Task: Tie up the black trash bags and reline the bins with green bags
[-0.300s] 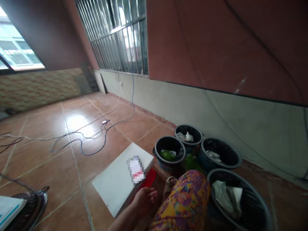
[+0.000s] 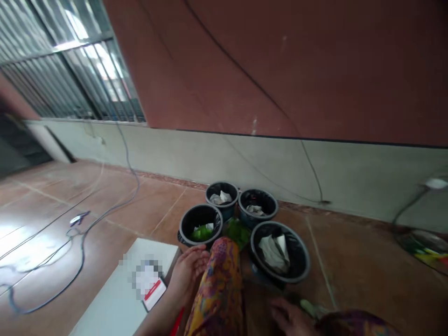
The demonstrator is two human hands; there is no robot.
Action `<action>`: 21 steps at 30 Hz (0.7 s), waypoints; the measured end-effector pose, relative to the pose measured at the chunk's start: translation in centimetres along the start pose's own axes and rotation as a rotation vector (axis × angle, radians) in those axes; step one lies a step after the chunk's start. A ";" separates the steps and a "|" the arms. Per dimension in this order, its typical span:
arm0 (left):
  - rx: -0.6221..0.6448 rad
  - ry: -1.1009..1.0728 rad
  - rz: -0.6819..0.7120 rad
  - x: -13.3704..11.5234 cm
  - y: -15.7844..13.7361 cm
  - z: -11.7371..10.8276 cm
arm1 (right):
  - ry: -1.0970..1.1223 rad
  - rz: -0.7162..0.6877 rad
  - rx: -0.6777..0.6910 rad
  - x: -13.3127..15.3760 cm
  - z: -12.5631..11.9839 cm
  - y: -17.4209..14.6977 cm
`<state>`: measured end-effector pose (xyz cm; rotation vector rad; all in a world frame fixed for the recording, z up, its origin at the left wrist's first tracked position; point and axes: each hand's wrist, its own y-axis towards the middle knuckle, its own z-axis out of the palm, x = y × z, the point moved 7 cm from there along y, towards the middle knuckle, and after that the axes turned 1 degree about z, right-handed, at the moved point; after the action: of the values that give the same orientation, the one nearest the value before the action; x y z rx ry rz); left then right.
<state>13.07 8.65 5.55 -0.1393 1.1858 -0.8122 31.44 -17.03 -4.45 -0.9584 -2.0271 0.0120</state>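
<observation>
My left hand [image 2: 191, 268] rests by my left knee, palm turned inward and fingers loosely bent, with nothing in it. Beside it lies a white box [image 2: 115, 289] carrying a phone-like object [image 2: 154, 294], its screen partly pixelated. Low in the picture, my right hand [image 2: 289, 317] is dim and slightly blurred; its fingers reach forward, apart, and I see nothing in them. A pale green item [image 2: 308, 308] is close to that hand, too unclear to name. Nearest my left hand stands a lined bucket [image 2: 221, 219] with green stuff and white scraps inside.
More black-lined buckets [image 2: 239, 198] [image 2: 306, 261] stand around, holding whitish pieces. Green leafy matter [image 2: 236, 233] lies between them. Cables [image 2: 84, 238] run over the tiled floor at left. At right, a dark-rimmed round thing [image 2: 425, 249] with colourful contents sits by the wall.
The view has swung right, so the buckets and white box appear further left. My right hand has come into sight at the bottom. My left hand stays beside the box.
</observation>
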 end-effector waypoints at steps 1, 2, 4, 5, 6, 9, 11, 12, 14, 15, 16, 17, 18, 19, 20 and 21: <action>0.072 0.053 0.030 -0.8 0.5 2.3 | -0.008 -0.014 0.009 -0.2 -1.4 0.3; 0.150 0.107 0.047 -1.1 1.0 4.6 | -0.015 -0.021 0.000 -0.4 -2.8 0.7; 0.293 0.240 0.061 -0.8 2.3 9.1 | -0.048 -0.018 -0.038 -0.8 -5.7 1.6; 0.354 0.328 0.064 -0.1 3.2 11.2 | -0.078 -0.012 -0.059 -1.0 -6.9 2.1; 0.403 0.431 0.069 0.8 4.2 13.1 | -0.117 -0.004 -0.072 -1.2 -8.0 2.8; 0.510 0.865 0.111 4.6 8.1 17.3 | -0.263 0.019 -0.092 -1.4 -10.3 5.4; 0.575 1.173 0.201 7.1 10.9 19.4 | -0.339 0.039 -0.082 -1.9 -11.2 7.7; 0.586 1.316 0.231 8.4 12.3 20.0 | -0.365 0.054 -0.083 -2.5 -11.6 8.8; 0.536 1.537 0.222 10.5 15.4 20.3 | -0.406 0.125 -0.126 -4.4 -12.5 11.1; 0.487 1.608 0.184 11.5 16.9 20.1 | -0.430 0.186 -0.163 -5.7 -13.1 12.1; 0.436 1.651 0.138 12.4 18.2 19.7 | -0.457 0.257 -0.198 -7.2 -13.5 12.9; 0.391 1.674 0.096 13.3 19.4 19.2 | -0.485 0.328 -0.223 -8.6 -13.9 13.5; 0.357 1.685 0.059 14.1 20.3 18.7 | -0.509 0.386 -0.235 -9.9 -14.0 13.8; 0.335 1.692 0.028 15.0 20.9 18.2 | -0.521 0.422 -0.235 -11.0 -13.9 14.1; 0.330 1.690 0.016 15.7 21.3 17.8 | -0.514 0.434 -0.221 -11.7 -13.6 14.3; 0.333 1.680 0.017 16.4 21.5 17.5 | -0.488 0.422 -0.198 -12.1 -13.0 14.4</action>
<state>40.86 8.39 -10.76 1.0283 2.5325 -1.0779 53.58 -18.82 -9.85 -1.6214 -2.2454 0.3049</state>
